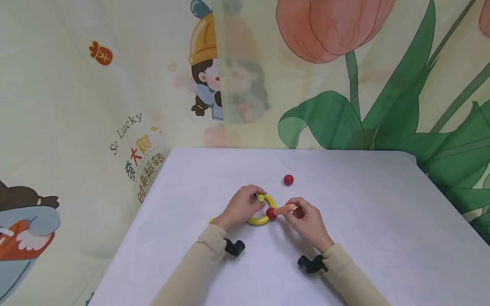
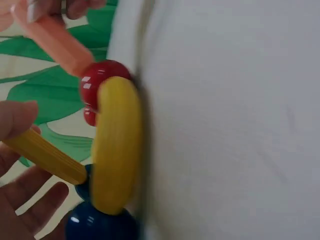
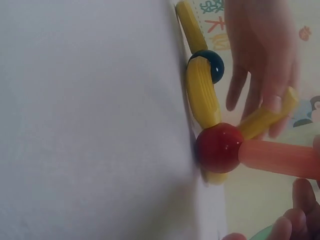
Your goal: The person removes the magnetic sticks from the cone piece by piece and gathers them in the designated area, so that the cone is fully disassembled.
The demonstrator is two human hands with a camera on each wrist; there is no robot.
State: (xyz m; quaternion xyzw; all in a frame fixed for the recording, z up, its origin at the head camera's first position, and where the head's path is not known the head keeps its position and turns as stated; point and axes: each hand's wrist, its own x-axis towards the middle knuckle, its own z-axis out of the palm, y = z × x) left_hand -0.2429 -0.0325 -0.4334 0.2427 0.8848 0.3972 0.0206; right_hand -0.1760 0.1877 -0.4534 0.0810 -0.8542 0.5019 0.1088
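Observation:
My right hand [image 1: 308, 219] pinches an orange rod [image 1: 284, 209] near its outer end. The rod's other end meets a red ball [image 3: 220, 148], either touching or joined; I cannot tell which. Curved yellow pieces [image 1: 258, 221] run from that ball, forming part of a ring on the table. In the left wrist view a dark blue ball [image 2: 102, 227] sits at the end of one curved piece. Between thumb and fingers, my left hand [image 1: 245, 205] holds a straight yellow rod [image 2: 47, 155] slanting up from the ring. The left hand hides the ring's left side in the head view.
A second red ball [image 1: 289, 180] lies farther back on the white table [image 1: 367, 204]. Another yellow rod [image 3: 191, 25] extends from the ring's left side, mostly behind the left hand in the head view. Printed cloth [image 1: 245, 51] hangs behind the table.

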